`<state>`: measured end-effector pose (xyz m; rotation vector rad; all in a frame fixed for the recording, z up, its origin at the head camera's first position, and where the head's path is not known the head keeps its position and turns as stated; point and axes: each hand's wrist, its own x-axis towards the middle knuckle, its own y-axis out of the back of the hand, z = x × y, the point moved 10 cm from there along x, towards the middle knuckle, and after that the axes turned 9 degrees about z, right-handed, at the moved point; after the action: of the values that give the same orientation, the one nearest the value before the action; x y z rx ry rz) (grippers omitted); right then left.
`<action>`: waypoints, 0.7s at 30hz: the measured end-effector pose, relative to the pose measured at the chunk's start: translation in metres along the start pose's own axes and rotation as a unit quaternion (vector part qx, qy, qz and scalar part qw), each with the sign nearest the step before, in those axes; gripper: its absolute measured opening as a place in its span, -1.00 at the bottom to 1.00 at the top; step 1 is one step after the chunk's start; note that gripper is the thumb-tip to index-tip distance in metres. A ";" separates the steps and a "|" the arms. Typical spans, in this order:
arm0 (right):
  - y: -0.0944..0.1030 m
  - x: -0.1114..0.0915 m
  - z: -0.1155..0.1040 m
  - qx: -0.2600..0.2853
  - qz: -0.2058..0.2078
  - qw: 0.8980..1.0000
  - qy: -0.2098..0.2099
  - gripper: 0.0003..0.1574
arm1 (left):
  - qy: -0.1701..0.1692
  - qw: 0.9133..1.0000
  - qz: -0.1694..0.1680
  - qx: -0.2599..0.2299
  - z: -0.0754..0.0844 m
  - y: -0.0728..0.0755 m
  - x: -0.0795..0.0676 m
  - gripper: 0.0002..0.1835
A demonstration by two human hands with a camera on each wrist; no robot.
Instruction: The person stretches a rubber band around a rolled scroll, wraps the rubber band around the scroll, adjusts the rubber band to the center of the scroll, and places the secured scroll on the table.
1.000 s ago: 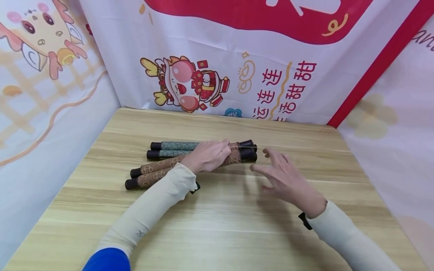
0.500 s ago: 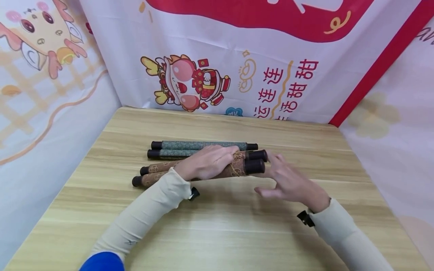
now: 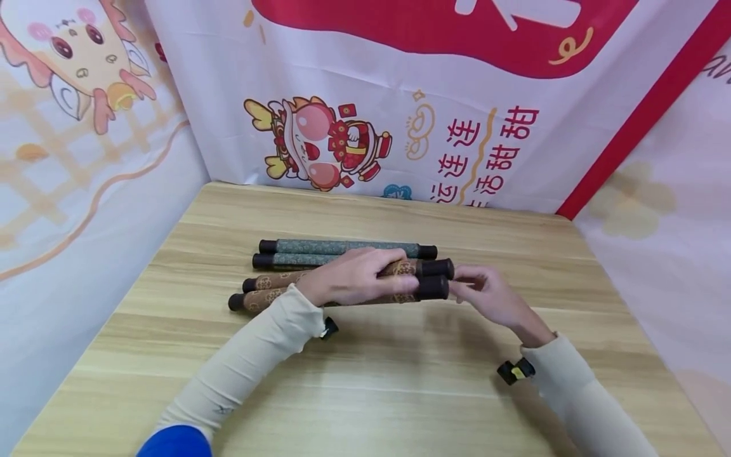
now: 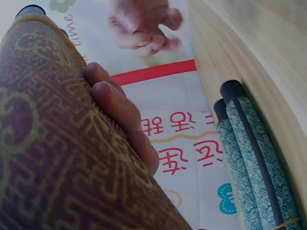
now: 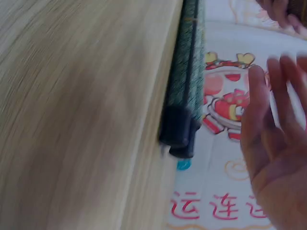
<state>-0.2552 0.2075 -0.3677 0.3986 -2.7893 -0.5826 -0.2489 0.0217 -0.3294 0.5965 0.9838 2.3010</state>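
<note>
My left hand [image 3: 360, 276] grips a brown, gold-patterned double-roll scroll [image 3: 273, 297] across its top, its dark end knobs pointing left and right. The right end is raised off the table. In the left wrist view, fingers [image 4: 120, 110] curl round the scroll, and a thin yellow-orange band [image 4: 34, 20] circles it near the far end. Beside the right-hand knobs is my right hand [image 3: 491, 297]; in the right wrist view its fingers [image 5: 259, 91] are extended, with nothing visible in them. Behind lies a green patterned scroll [image 3: 299, 259], also banded, partly hidden by my left hand.
Both scrolls are at the middle of a light wooden table [image 3: 365, 393]. A printed white and red cloth [image 3: 485, 82] hangs along the table's back edge, with more printed cloth at the left and right sides.
The brown scroll has been lifted at its right end and drawn slightly right and forward, away from the green one. My right hand has moved in beside the knobs, its fingers drawn closer together.
</note>
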 end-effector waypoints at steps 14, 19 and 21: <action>-0.018 0.013 -0.034 -0.049 0.070 0.990 -0.109 -0.31 | 0.010 0.986 0.084 0.147 -0.010 -0.010 0.018 -0.23; -0.017 0.016 -0.037 -0.129 0.110 0.981 -0.093 -0.44 | 0.003 0.975 0.103 0.198 0.002 -0.016 0.026 -0.20; -0.018 0.018 -0.039 -0.150 0.122 0.977 -0.088 -0.46 | -0.003 0.973 0.113 0.203 0.006 -0.017 0.028 -0.20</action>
<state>-0.2563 0.1722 -0.3367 -0.0598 -2.7881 -0.9993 -0.2612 0.0524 -0.3338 0.9212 1.4663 2.2964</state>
